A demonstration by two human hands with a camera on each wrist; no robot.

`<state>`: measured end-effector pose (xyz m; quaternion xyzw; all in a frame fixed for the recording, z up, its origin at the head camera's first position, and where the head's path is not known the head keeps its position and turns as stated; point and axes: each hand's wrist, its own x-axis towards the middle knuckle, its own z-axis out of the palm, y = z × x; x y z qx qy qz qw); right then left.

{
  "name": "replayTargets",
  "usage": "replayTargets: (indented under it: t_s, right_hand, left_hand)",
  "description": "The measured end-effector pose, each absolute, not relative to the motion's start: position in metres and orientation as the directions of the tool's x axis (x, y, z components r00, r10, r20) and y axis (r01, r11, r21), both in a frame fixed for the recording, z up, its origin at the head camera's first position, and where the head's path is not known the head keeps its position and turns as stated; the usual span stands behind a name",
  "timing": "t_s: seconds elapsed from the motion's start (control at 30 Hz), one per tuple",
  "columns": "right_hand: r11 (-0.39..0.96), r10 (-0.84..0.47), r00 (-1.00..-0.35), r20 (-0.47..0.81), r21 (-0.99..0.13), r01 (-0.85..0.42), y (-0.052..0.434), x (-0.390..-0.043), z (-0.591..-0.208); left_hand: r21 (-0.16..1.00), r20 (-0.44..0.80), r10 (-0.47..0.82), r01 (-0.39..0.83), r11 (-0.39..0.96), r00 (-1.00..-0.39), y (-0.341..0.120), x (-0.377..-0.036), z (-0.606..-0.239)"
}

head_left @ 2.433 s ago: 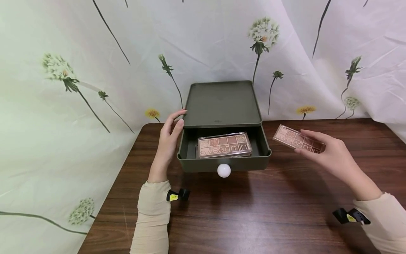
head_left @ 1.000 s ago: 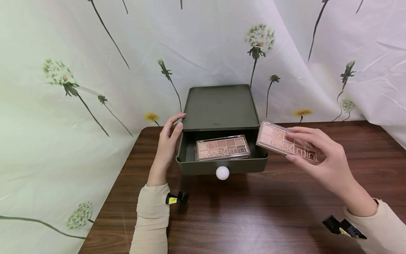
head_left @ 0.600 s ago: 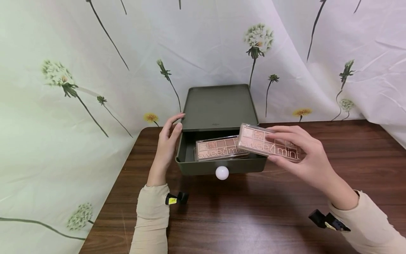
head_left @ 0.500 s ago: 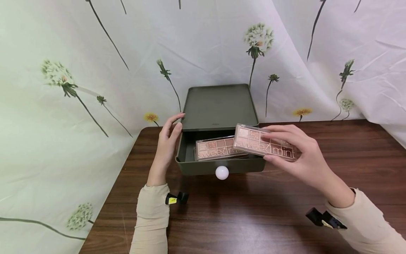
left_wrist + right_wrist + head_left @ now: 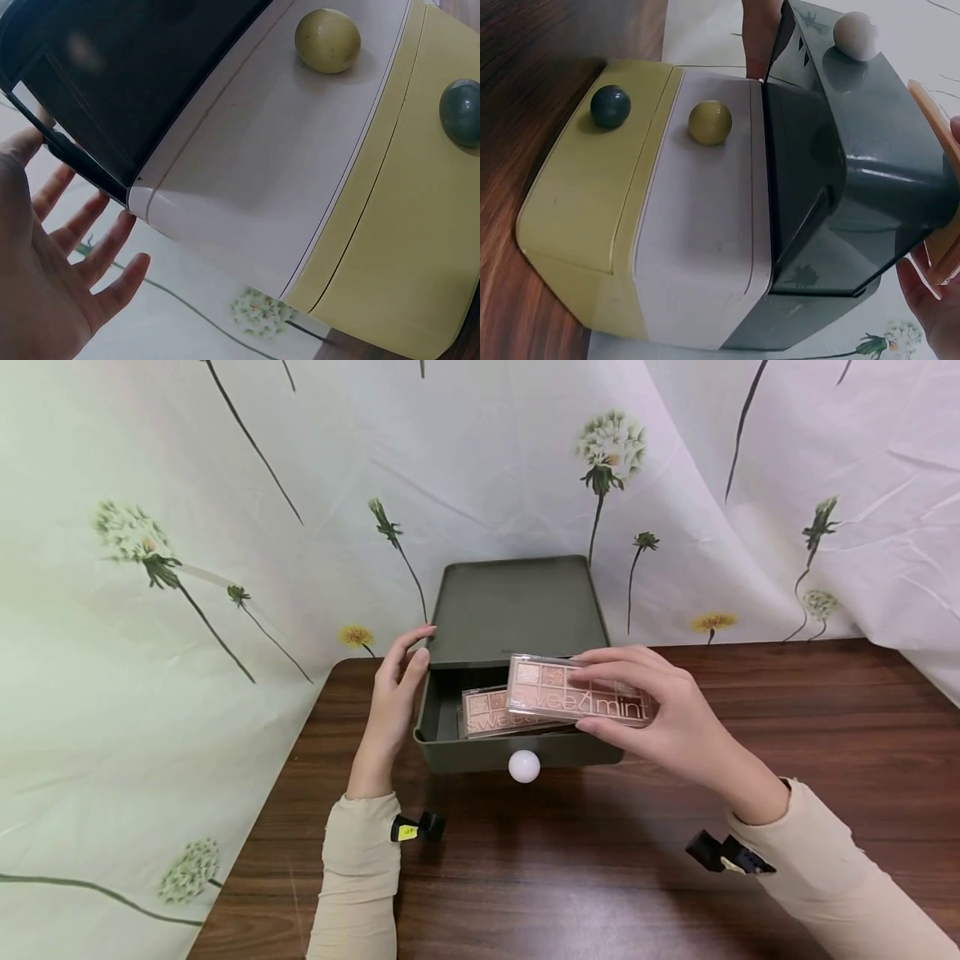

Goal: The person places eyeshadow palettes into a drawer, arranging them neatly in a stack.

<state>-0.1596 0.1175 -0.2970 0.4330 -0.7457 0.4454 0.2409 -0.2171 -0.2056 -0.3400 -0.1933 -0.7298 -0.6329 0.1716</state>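
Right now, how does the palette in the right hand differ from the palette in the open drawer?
The held palette is gripped by the right hand above the green drawer; the other palette lies flat inside the drawer. The held palette shows fully, apart from where fingers cover it; the other palette is partly hidden under it. The held palette sits further right. Both are pink, rectangular and carry the same lettering.

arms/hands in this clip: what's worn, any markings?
Both hands are bare: left hand, right hand. Each arm wears a long beige fabric sleeve ending at the wrist. A small black clip-like wrist device with a yellow label sits at the left cuff; a matching one sits at the right cuff. No rings or gloves visible.
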Motion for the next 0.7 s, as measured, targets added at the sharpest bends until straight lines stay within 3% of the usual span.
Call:
replayTargets:
  t_s: [0.33, 0.7]
  right_hand:
    - [0.275, -0.492, -0.571, 0.657, -0.505, -0.818, 0.103, -0.169, -0.293]
    - [0.346, -0.629, -0.613, 0.478, -0.534, -0.771, 0.098, -0.175, -0.283]
  left_hand:
    - [0.855, 0.501, 0.062, 0.504, 0.120, -0.863, -0.206, -0.218, -0.341]
    - [0.854, 0.502, 0.070, 0.506, 0.122, -0.862, -0.206, -0.219, -0.341]
